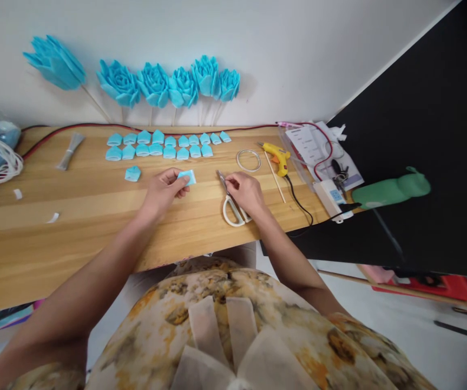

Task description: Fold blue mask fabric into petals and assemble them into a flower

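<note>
Between the thumb and fingers of my left hand [166, 188] is a small light-blue felt piece [190, 176], held just above the table. My right hand [246, 190] is closed, its fingertips pinched together over the scissors [233, 212] with white handles. What those fingertips hold, if anything, is too small to make out. The scissors lie with blades pointing away from me, partly covered by the hand. A folded blue petal [132, 173] lies alone left of my left hand. Behind it, two rows of similar blue petals [156, 149] are laid out.
Several blue felt flowers [153, 85] on sticks lean against the wall. A tape roll [248, 160], a yellow glue gun [276, 154] with black cord and a thin stick [274, 177] lie rightward. Beyond are a power strip [333, 201] and green bottle [391, 189]. Bundled wires [71, 150] lie left.
</note>
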Motion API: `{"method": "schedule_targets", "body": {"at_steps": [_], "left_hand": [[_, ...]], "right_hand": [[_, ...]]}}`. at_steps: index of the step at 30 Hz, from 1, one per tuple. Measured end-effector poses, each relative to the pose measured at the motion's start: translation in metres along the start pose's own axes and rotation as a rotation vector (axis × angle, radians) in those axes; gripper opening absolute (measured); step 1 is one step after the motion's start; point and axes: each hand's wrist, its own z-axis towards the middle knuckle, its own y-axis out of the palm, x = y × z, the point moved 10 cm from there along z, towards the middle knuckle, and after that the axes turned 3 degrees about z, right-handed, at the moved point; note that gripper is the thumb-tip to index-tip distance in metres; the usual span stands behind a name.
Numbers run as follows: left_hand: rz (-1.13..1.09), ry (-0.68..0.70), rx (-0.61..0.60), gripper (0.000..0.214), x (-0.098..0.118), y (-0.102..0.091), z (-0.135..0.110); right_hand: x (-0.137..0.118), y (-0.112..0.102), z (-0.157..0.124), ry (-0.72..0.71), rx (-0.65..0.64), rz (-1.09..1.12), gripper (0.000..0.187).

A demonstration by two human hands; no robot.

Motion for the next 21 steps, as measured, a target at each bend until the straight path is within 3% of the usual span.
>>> {"method": "schedule_targets", "body": {"at_steps": [8, 15, 21], "left_hand": [[0.045, -0.033, -0.003, 0.012, -0.002, 0.001, 0.0], [0.044, -0.073, 0.013, 0.009, -0.008, -0.001, 0.001], [0.059, -0.085, -0.01, 0.008, -0.006, 0.003, -0.002]], "right_hand": [[0.002, 0.003, -0.003, -0.011, 0.053, -0.072, 0.014], [0.003, 0.007, -0.001, 0.002, 0.025, -0.105, 0.017], [0.016, 0.001, -0.001, 0.082, 0.094, 0.016, 0.013]]}}
